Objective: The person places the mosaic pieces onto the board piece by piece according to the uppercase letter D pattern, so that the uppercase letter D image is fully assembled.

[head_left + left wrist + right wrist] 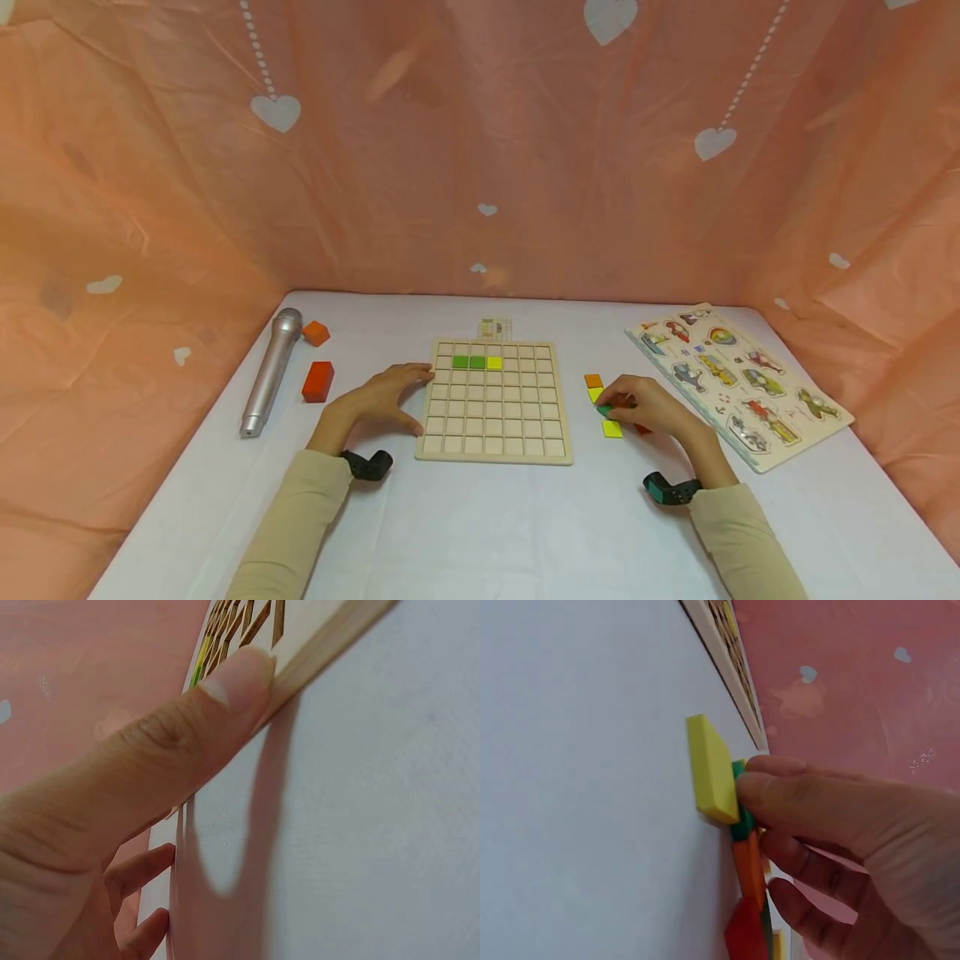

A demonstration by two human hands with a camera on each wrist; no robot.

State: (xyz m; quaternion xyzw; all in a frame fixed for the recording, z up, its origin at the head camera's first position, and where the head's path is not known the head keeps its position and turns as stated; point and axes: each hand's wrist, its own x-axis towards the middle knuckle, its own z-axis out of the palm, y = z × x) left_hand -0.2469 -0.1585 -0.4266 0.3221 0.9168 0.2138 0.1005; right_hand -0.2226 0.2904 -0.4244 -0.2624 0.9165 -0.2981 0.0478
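Observation:
A wooden grid board [495,457] lies flat in mid-table, with two green tiles [469,362] and a yellow tile [494,363] side by side in an upper row. My left hand [378,396] spreads along its left side; in the left wrist view the thumb [240,679] rests on the edge. Right of the board, my right hand [652,407] pinches a green tile [744,821] between thumb and fingers. Around that hand lie a yellow tile [612,429], an orange tile [593,381] and a red tile [746,934], the last partly hidden by the hand in the head view.
A small patterned card [495,327] lies behind the board. On the left are a silver microphone [272,371], a red block [318,382] and an orange block [316,333]. A picture puzzle board [738,387] lies at the right. Pink curtain [480,167] surrounds the back and sides.

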